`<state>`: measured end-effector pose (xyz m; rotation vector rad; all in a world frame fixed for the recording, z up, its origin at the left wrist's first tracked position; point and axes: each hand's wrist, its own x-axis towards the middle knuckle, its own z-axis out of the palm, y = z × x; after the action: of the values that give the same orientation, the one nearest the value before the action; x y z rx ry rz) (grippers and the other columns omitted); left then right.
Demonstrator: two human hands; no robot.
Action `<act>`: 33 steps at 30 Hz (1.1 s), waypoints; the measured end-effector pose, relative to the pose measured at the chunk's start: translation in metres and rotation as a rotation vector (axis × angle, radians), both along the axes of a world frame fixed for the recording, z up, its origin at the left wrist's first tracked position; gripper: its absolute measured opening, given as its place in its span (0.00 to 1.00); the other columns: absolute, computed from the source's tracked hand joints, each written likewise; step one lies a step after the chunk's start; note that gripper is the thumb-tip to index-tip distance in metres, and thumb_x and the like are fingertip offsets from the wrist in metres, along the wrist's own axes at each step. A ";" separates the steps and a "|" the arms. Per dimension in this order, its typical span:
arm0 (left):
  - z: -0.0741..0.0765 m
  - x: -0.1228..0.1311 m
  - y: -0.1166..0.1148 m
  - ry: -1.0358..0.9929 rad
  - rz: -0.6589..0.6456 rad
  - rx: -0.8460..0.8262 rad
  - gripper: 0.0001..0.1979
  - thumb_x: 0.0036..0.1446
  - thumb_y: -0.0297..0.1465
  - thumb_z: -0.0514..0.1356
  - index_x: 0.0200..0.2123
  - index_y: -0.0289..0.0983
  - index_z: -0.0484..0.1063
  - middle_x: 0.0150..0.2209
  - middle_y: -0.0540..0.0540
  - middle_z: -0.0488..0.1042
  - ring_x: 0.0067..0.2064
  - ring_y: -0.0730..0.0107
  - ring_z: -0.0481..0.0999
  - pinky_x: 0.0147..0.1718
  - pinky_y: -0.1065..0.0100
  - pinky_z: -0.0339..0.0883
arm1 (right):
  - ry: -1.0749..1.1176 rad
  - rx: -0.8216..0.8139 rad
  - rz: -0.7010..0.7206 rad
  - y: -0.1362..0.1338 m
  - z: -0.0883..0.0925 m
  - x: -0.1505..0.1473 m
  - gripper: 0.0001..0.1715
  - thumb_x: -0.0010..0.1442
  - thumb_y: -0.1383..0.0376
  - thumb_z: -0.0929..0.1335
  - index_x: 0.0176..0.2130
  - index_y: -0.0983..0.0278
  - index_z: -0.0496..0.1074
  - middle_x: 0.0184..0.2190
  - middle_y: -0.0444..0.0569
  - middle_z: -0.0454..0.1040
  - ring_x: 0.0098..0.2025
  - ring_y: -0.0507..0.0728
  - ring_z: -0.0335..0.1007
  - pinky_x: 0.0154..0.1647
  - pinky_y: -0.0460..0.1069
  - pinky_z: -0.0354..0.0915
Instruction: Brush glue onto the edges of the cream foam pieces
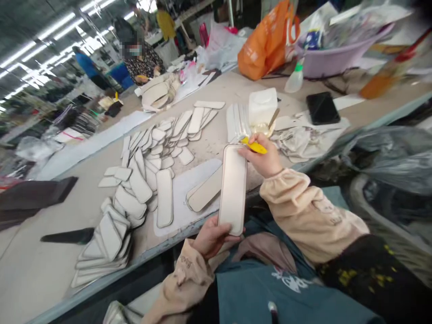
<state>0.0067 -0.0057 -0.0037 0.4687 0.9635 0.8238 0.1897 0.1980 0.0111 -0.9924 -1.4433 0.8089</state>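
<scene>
Panel [232,189] between left hand [213,236] pinching its base and right hand [266,158] clasping yellow tool [258,147].

Light came from rows of white overhead tubes [56,27] at upper left, burned out to glare against dim background. Tabletop [60,216] was softly lit; shadows were faint among pale pieces [164,198], deep below front edge. Held panel [232,189] caught mild sheen. Amber bottle [380,81] at right was smeared by blur; dark fabric [30,198] at left was soft too. Middle looked sharper. Wide-angle view tilted, stretched toward edges. Pixel blocks covered face of co-worker [143,63].
</scene>
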 end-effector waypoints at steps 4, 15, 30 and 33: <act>-0.001 0.003 -0.001 0.047 0.005 0.002 0.22 0.48 0.35 0.69 0.45 0.31 0.73 0.38 0.39 0.79 0.38 0.61 0.80 0.32 0.70 0.75 | 0.008 -0.033 -0.024 -0.002 0.001 0.000 0.19 0.49 0.59 0.73 0.35 0.60 0.62 0.25 0.38 0.62 0.26 0.50 0.58 0.29 0.47 0.56; -0.008 0.007 -0.004 0.115 0.013 0.034 0.22 0.48 0.37 0.69 0.43 0.31 0.73 0.37 0.39 0.79 0.36 0.63 0.79 0.30 0.71 0.73 | 0.022 -0.032 0.010 -0.005 0.003 0.001 0.19 0.51 0.56 0.73 0.34 0.59 0.61 0.25 0.38 0.62 0.26 0.50 0.57 0.29 0.47 0.57; -0.010 0.014 -0.005 0.129 0.010 0.032 0.19 0.50 0.34 0.67 0.44 0.31 0.73 0.38 0.40 0.79 0.39 0.62 0.79 0.33 0.70 0.73 | -0.012 -0.029 0.006 -0.009 0.010 0.003 0.18 0.51 0.56 0.72 0.33 0.60 0.61 0.26 0.39 0.63 0.27 0.51 0.58 0.31 0.47 0.58; -0.011 0.014 -0.006 0.126 0.010 0.027 0.19 0.51 0.34 0.67 0.45 0.32 0.73 0.38 0.40 0.79 0.39 0.62 0.79 0.34 0.70 0.73 | -0.009 -0.025 0.013 -0.009 0.009 0.003 0.18 0.52 0.56 0.72 0.33 0.60 0.61 0.27 0.39 0.63 0.27 0.50 0.58 0.32 0.47 0.58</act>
<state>0.0208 -0.0117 -0.0150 0.5446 1.0730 0.8246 0.1924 0.1892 0.0202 -1.0075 -1.4519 0.8352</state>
